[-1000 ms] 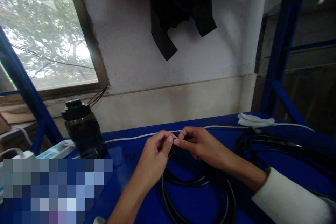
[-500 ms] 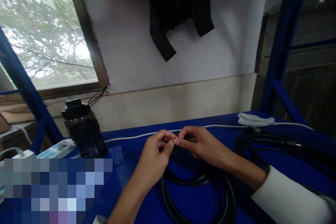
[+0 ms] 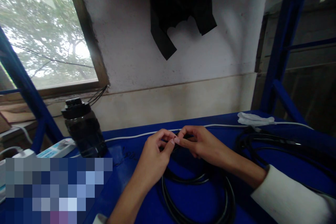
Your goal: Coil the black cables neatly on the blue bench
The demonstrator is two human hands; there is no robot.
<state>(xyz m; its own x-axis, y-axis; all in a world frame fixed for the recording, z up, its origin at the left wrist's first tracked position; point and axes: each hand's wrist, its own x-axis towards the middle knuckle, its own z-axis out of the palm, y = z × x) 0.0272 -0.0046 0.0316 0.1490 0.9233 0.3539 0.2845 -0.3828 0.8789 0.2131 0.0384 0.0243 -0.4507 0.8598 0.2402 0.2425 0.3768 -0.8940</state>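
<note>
My left hand (image 3: 159,157) and my right hand (image 3: 198,143) meet fingertip to fingertip over the blue surface, each closed in a pinch. Between the tips a tiny dark reddish spot shows; what it belongs to is too small to make out. Right below and behind the hands lies a coil of black cable (image 3: 166,196), partly covered by my fingers and right forearm. Whether the pinched piece is part of that cable cannot be seen.
A dark water bottle (image 3: 85,133) stands at the left beside a white power strip (image 3: 59,148). Another black cable coil (image 3: 252,143) lies at the right, near a crumpled white item (image 3: 254,119). A white cord (image 3: 136,135) runs along the back. Blue frame posts (image 3: 279,52) rise at the sides.
Both hands keep the same pinch at nearly the same spot. Only a very slight shift of the fingertips and of the camera shows.
</note>
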